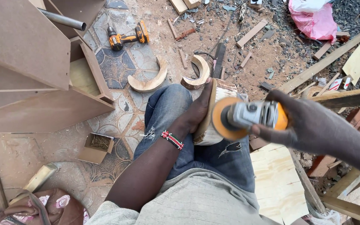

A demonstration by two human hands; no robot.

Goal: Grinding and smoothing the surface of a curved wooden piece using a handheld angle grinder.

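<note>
Left hand (196,110), frame centre, wraps the far side of a curved wooden piece (213,112) and pins it upright on the lap against the jeans (167,112), likely so the piece can't shift under the tool. Fingers are closed on the wood; a beaded bracelet (172,139) sits on the wrist. Right hand (309,121), centre right, grips the body of an angle grinder (251,116). Its orange sanding disc (223,118) faces the camera and lies against, or just off, the near face of the wood; contact can't be told. The hold on the far side keeps the left fingers away from the disc.

Outward: two crescent-shaped wooden offcuts, one (148,81) at upper centre-left and another (196,73) just above the knee, lie on the patterned floor (117,62). An orange cordless drill (126,37) lies at upper left, well apart. Brown board panels (26,62) fill the left edge. A small cardboard box of screws (96,146) sits at lower left. A pale plywood sheet (276,175) lies lower right, a pink bag (313,21) upper right, scrap wood strips (251,33) in the dirt. Nothing stands between hands and workpiece.
</note>
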